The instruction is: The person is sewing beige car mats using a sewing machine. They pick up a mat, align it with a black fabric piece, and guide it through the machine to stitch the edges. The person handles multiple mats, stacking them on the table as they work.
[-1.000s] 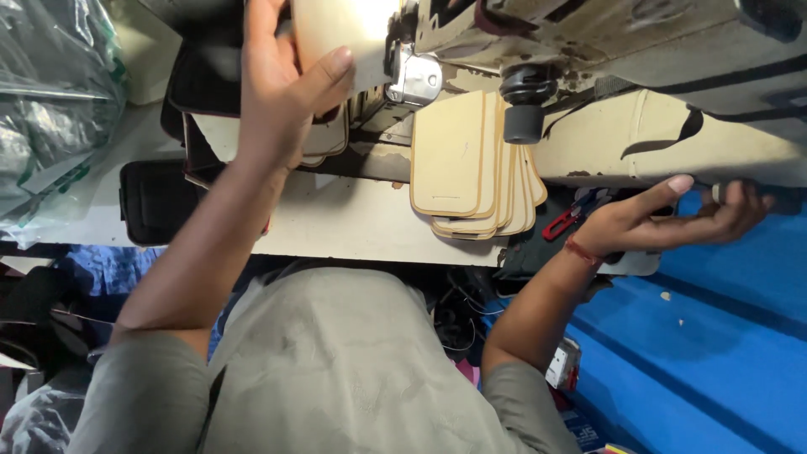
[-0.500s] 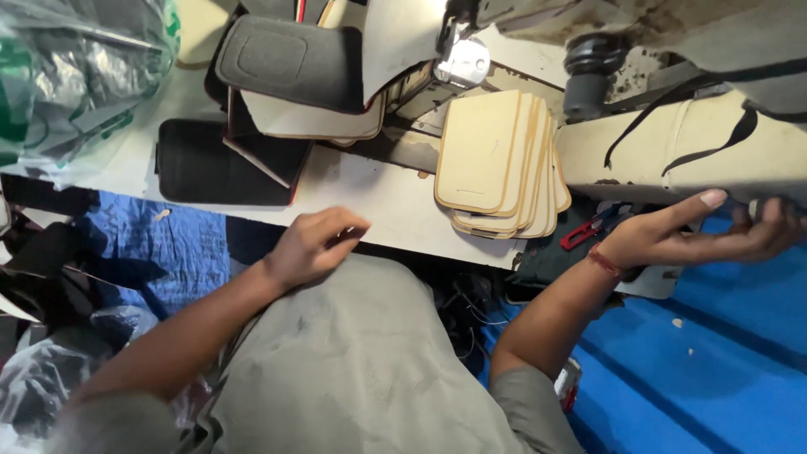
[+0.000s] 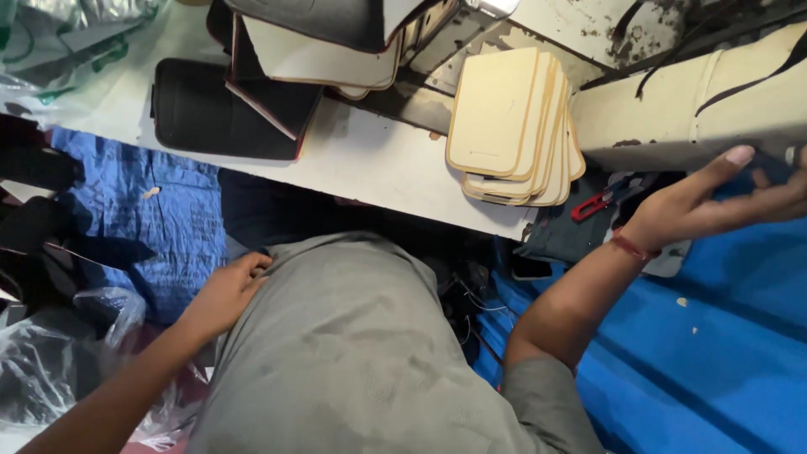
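Note:
My left hand (image 3: 223, 294) lies on the grey cloth over my lap (image 3: 353, 353), fingers loosely curled with nothing in them. My right hand (image 3: 723, 197) reaches out to the right, under the cream body of a sewing machine (image 3: 672, 109). Its thumb sticks out and its fingers are spread against a dark blue part there. A fanned stack of flat beige pieces with rounded corners (image 3: 513, 126) sits on the white table (image 3: 370, 164) between the two hands. Near my right wrist lies a small red clipper (image 3: 593, 204).
Black padded pieces (image 3: 223, 113) and a cream-faced piece (image 3: 315, 55) are piled at the table's far left. Blue sheeting (image 3: 723, 361) covers the floor at right, and blue cloth (image 3: 160, 210) lies at left. Clear plastic bags (image 3: 59, 361) and dark scraps sit at lower left.
My left hand has come down from the pieces on the table to my lap. The view has tilted downward. My right hand stays by the machine.

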